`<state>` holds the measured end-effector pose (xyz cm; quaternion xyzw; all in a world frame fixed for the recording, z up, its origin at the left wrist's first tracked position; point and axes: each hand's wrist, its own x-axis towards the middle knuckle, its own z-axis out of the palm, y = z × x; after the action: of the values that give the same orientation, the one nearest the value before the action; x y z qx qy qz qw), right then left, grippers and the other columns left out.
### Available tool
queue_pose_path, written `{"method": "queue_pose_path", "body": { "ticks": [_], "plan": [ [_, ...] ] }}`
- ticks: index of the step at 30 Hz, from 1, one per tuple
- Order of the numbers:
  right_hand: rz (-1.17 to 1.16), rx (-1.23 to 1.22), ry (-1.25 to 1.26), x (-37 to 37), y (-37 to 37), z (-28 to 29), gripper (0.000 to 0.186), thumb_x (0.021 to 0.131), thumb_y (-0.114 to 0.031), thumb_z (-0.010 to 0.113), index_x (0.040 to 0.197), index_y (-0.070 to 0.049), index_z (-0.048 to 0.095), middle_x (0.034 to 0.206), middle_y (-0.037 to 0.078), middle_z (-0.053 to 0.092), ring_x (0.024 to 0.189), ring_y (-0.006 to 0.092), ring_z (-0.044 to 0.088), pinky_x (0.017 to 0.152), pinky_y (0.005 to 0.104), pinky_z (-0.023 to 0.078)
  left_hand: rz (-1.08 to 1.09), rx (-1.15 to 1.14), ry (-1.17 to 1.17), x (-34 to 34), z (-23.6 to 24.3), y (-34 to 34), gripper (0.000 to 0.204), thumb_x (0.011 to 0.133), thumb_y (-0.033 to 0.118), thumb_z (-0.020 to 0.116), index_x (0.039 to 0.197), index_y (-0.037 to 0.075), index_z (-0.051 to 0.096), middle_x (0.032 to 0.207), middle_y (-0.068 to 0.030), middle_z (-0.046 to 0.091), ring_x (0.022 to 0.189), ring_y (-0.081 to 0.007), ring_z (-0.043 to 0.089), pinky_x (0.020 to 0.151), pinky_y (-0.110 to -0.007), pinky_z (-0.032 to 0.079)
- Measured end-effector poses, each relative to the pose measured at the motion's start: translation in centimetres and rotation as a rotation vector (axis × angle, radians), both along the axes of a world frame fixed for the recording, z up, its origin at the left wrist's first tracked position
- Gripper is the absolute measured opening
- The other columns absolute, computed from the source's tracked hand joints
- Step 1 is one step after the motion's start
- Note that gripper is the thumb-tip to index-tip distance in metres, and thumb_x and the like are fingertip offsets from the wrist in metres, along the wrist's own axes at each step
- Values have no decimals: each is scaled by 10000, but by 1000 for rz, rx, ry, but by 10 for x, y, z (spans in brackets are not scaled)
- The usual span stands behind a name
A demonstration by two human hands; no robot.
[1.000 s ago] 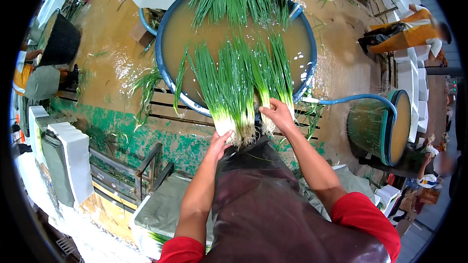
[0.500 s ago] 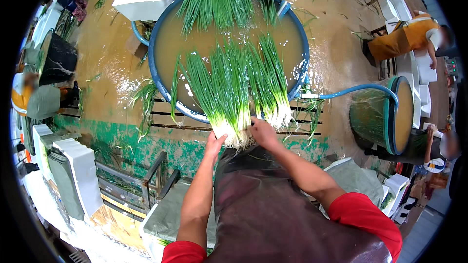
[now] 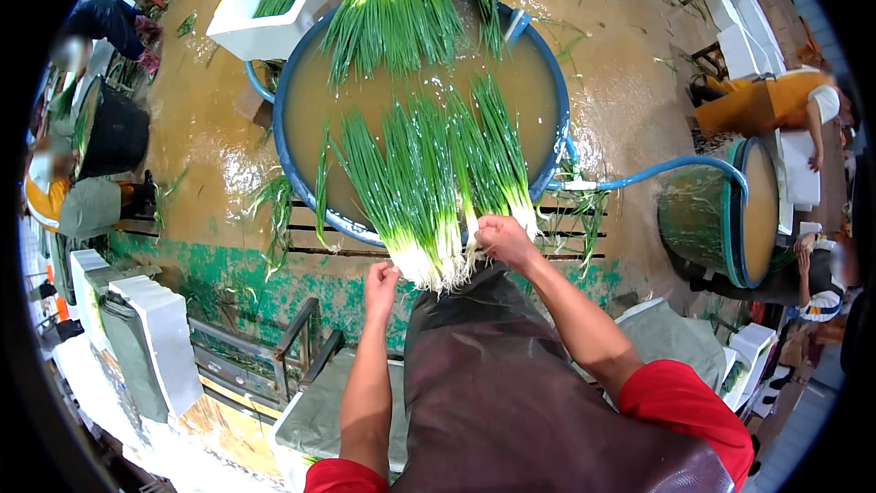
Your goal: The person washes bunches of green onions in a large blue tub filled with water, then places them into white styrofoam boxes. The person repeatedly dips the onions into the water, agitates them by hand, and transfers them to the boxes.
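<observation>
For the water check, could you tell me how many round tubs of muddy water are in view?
2: the large blue tub holding green onions in front of the person, and a smaller green tub to the right. Others may be hidden.

The green onions (image 3: 429,192) lie fanned in a flat row across the near rim of a round blue tub (image 3: 558,100) of muddy brown water, their long green leaves spread over the water and pointing away from the person. Their white bulbs and pale, stringy roots bunch together at the near edge, overhanging the rim, wet and close-packed, some stalks crossing one another on the right side.
</observation>
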<state>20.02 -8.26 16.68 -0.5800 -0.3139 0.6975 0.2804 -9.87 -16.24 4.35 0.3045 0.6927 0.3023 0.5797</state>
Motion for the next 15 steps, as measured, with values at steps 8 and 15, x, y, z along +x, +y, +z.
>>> {"method": "queue_pose_path", "body": {
  "ticks": [8,15],
  "plan": [
    [275,355,-177,-45,-17,-16,173,947,-140,603,810,-42,565,581,12,520,532,78,498,493,273,397,-2,226,295,10,27,19,213,939,139,668,1080,-17,631,899,-49,669,817,-120,607,770,-286,501],
    [566,612,-585,-85,-55,-77,257,890,-253,632,946,-5,670,713,217,657,686,400,669,661,449,537,-95,279,256,3,-3,23,219,878,115,713,1040,-2,625,865,-93,648,778,-184,613,748,-333,508]
  ]
}}
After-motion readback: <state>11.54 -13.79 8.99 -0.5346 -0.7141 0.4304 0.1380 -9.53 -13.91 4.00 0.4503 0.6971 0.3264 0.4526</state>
